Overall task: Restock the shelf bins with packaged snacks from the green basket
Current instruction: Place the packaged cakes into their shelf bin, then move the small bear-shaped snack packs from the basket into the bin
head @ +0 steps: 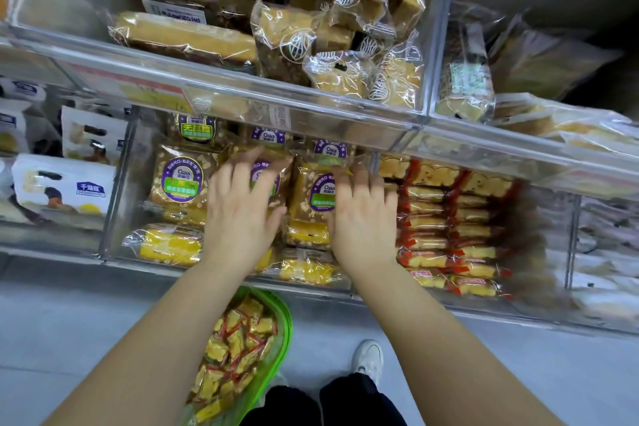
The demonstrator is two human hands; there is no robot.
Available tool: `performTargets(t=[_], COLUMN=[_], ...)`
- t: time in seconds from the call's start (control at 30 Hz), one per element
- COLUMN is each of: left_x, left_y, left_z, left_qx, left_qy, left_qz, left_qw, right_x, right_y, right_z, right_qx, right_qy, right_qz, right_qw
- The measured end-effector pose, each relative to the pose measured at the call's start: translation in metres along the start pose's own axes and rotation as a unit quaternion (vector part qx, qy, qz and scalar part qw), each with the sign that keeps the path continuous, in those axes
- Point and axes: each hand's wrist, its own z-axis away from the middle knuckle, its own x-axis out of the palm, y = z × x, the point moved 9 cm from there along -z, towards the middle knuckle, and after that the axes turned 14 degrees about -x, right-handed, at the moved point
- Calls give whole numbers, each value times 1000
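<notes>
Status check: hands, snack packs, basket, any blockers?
Both hands flat on purple-label packs in the middle bin: left hand, right hand, fingers spread. Green basket on floor, holding packs. Upper bin overhangs.

Purple round labels (pixel 182 179) on the wrapped cakes read "Cais".

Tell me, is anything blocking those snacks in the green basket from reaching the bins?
Partly. Both hands, left hand and right hand, lie flat on purple-label packs already filling the lower bin. The shelf above overhangs its back. The green basket waits on the floor below.
</notes>
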Motion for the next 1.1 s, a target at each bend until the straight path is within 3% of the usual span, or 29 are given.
performTargets(t=[0.37, 0.53, 0.63, 0.73, 0.87, 1.0, 1.1], left_x=[14, -16, -32, -42, -40, -15, 25], left_y=[-22, -29, -63, -115, -190, -249, -273], left_z=[-15, -12, 12, 58, 150, 259, 337], left_qx=[-60, -57, -128, -230, -372, -521, -615], left_qy=[-95, -45, -25, -21, -8, 29, 38], left_qz=[77, 143, 252, 348, 328, 350, 321], left_qw=[991, 987, 959, 909, 868, 778, 719], right_x=[22, 4, -19, -29, -8, 56, 135], right_y=[-9, -7, -9, -45, -139, -222, -251], right_z=[-2, 10, 29, 47, 73, 112, 153], right_qx=[-30, -30, -12, -54, -172, -265, -294], right_qy=[-52, -13, 62, 60, -114, -324, -481], right_qz=[-49, -144, -231, -396, -508, -485, -394], right_qw=[997, 989, 971, 915, 836, 767, 726])
